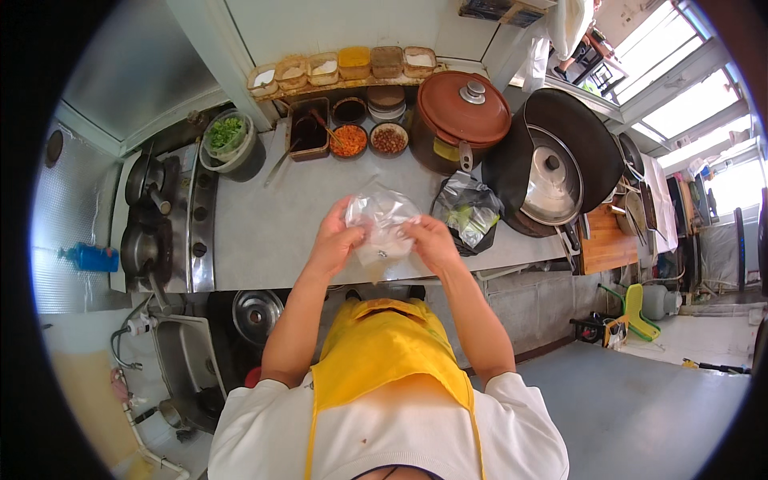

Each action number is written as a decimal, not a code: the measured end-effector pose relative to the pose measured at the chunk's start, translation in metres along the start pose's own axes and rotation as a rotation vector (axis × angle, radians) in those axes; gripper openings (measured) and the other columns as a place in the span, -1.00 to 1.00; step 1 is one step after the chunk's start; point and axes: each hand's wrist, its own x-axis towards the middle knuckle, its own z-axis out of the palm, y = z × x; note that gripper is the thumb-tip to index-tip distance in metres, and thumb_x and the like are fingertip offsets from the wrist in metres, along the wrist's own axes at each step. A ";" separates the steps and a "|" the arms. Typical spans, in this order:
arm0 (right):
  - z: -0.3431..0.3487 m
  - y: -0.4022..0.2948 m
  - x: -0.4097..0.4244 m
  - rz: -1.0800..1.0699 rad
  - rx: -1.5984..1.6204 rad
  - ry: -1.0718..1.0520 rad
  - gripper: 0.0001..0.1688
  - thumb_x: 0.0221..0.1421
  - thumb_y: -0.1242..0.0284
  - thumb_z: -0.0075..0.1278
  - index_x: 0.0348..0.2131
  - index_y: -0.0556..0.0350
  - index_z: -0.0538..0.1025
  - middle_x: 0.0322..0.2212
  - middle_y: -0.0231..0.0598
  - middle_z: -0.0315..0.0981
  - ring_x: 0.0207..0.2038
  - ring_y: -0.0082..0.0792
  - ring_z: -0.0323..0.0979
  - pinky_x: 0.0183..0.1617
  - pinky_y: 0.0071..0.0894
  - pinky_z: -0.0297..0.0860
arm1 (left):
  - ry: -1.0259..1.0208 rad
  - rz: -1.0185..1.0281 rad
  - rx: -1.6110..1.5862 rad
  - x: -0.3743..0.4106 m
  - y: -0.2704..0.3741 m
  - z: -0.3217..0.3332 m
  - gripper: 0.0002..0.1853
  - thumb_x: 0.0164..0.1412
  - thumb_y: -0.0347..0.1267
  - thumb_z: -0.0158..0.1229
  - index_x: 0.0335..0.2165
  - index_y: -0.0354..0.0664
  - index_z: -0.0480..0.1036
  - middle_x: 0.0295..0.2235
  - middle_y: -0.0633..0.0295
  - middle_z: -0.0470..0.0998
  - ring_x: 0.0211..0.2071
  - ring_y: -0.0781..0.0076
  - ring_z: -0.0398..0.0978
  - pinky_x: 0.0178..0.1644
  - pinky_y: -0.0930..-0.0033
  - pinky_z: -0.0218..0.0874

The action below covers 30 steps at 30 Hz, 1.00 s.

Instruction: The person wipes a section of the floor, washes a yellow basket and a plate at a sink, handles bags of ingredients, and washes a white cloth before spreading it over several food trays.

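Between my two hands, above the counter's front part, is a clear plastic bag with something pale low inside it. My left hand grips the bag's left side, thumb on the front. Its right side is pinched by my right hand. What exactly the bag holds cannot be told. To the right of my right hand, a black plastic bag lies on the counter, with clear film and something green in it. Behind the bag stand a bowl of diced orange food and a bowl of reddish-brown nuts or beans.
A gas stove with pans is at the left, beside a tub of chopped greens. A large lidded pot and a dark metal windshield around another lidded pan stand at the right. Seasoning boxes line the back shelf.
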 end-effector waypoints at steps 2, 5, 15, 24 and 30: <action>-0.016 -0.002 0.010 -0.105 0.054 0.060 -0.79 0.18 0.48 -0.05 -0.21 0.27 0.44 -0.34 -0.22 0.51 -0.32 -0.42 0.48 -0.19 -0.43 0.44 | 0.136 0.030 0.188 0.003 0.010 0.000 -0.47 0.09 -0.66 -0.04 0.08 -0.31 0.19 -0.20 0.14 0.50 -0.22 0.47 0.49 -0.19 0.49 0.38; 0.002 -0.027 0.007 -0.046 0.232 0.022 -0.86 0.16 0.49 -0.02 -0.30 0.24 0.44 -0.38 -0.24 0.50 -0.32 -0.39 0.50 -0.18 -0.35 0.47 | 0.204 0.131 0.228 0.014 -0.008 -0.023 -0.55 0.14 -0.62 -0.03 0.04 -0.29 0.24 -0.27 0.19 0.53 -0.28 0.52 0.50 -0.22 0.53 0.37; -0.001 -0.020 0.021 -0.375 -0.479 0.373 -0.69 0.16 0.39 0.05 -0.57 0.19 0.40 -0.73 -0.48 0.25 -0.62 -0.69 0.16 -0.59 -0.60 0.12 | 0.532 0.423 0.722 0.025 -0.023 0.009 -0.75 0.23 -0.42 0.03 -0.12 -0.23 0.35 -0.60 0.25 0.45 -0.62 0.56 0.39 -0.62 0.50 0.20; -0.008 -0.031 0.027 -0.541 -0.434 0.539 -0.52 0.23 0.25 -0.04 -0.64 0.20 0.32 -0.76 -0.47 0.18 -0.65 -0.65 0.09 -0.58 -0.49 0.12 | 0.651 0.246 0.284 -0.010 -0.015 -0.014 -0.68 0.32 -0.24 -0.08 -0.08 -0.22 0.35 -0.46 0.20 0.48 -0.62 0.53 0.40 -0.58 0.49 0.30; 0.012 -0.014 0.019 -0.372 -0.122 0.400 -0.54 0.26 0.24 -0.09 -0.61 0.15 0.31 -0.75 -0.53 0.17 -0.63 -0.71 0.11 -0.62 -0.58 0.07 | -0.063 -0.218 0.376 -0.044 -0.052 0.015 -0.65 0.29 -0.24 -0.02 -0.08 -0.26 0.36 -0.20 0.16 0.49 -0.36 0.39 0.53 -0.22 0.32 0.42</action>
